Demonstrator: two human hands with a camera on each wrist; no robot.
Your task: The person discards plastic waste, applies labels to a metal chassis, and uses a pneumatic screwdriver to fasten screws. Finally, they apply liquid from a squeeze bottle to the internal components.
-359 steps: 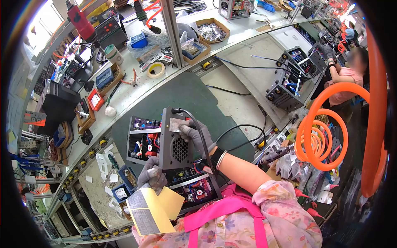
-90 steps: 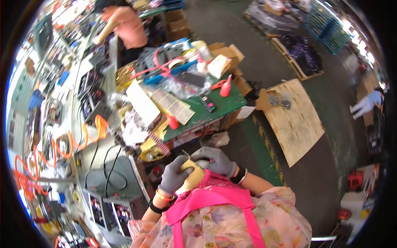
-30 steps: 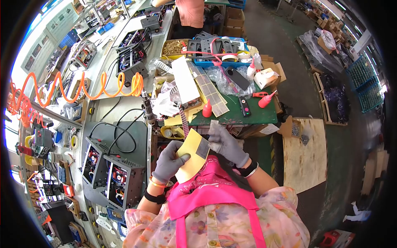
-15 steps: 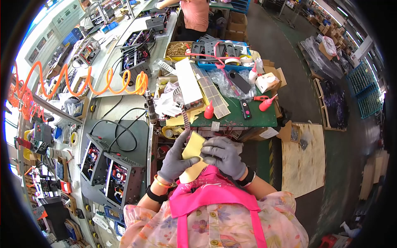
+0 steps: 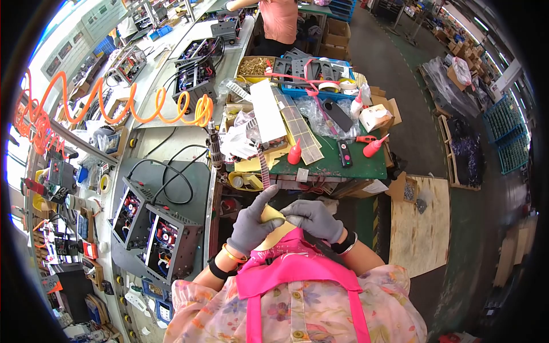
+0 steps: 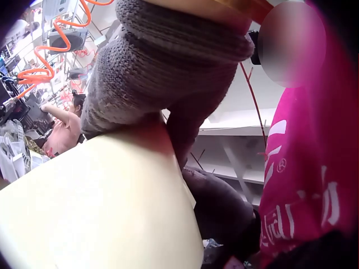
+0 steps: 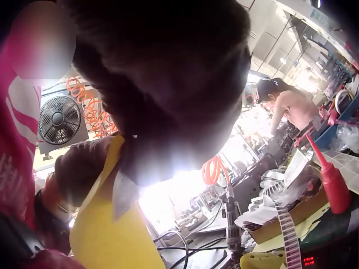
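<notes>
In the head view my gloved left hand (image 5: 250,227) grips a yellow-backed label sheet (image 5: 270,215) in front of the pink apron, thumb across it and index finger stretched up. My gloved right hand (image 5: 317,220) meets it there, fingertips pinching the sheet's edge. The sheet (image 6: 112,202) fills the lower part of the left wrist view, its plain pale side showing. A whitish flap (image 7: 124,193) stands out from the sheet beside the right fingers in the right wrist view. The printed side is hidden.
Two open-sided machines (image 5: 166,243) with a black cable stand on the bench at left. Ahead, a green table (image 5: 366,166) bears red bottles, a blue crate (image 5: 291,91) and paper strips. An orange coiled hose (image 5: 154,117) hangs at left. Another person (image 5: 278,23) stands beyond.
Twelve seconds ago both hands were at a machine, the right on a silver label. The body has since turned right. Lately the right hand has closed on the sheet's edge, and the sheet bends.
</notes>
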